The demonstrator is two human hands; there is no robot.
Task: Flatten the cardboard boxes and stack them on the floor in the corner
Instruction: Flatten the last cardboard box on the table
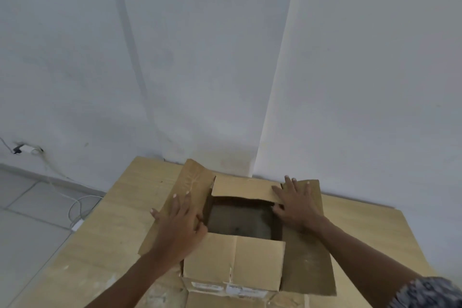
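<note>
An open cardboard box [232,260] stands on a light wooden table [112,220], its four top flaps folded outward and its dark inside showing. My left hand [178,220] lies flat with spread fingers on the left flap [185,190]. On the right flap [310,245] my right hand [295,202] presses with straight fingers, its fingertips reaching the far flap's corner. Neither hand grips anything.
The table stands in a corner of white walls [252,107]. A tiled floor [27,207] lies to the left, with a white cable and charger [77,222] by the table's edge. A wall socket [25,149] with a plug sits low on the left wall.
</note>
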